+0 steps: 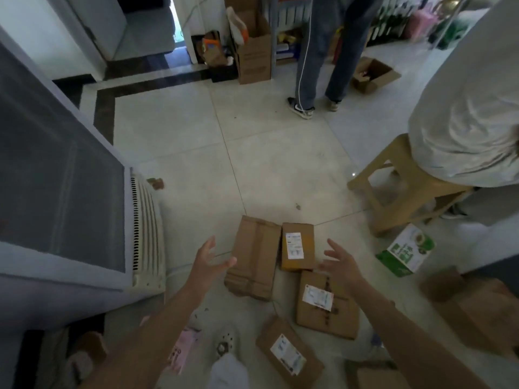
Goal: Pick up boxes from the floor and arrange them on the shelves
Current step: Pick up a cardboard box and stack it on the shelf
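Several brown cardboard boxes lie on the tiled floor in front of me. A long plain box (254,256) lies at the left, a smaller labelled box (297,246) beside it, a third labelled box (327,304) nearer me, and a fourth (289,350) by my foot. My left hand (209,262) hovers open just left of the long box, fingers spread. Above the gap between the small box and the third one, my right hand (341,262) is held open. Neither hand holds anything.
A chest freezer (56,192) with a white vent stands at the left. A person sits on a tan stool (393,189) at the right, a green-and-white carton (405,251) below it. Another person stands at the back near shelves (289,32) and open cartons (254,49).
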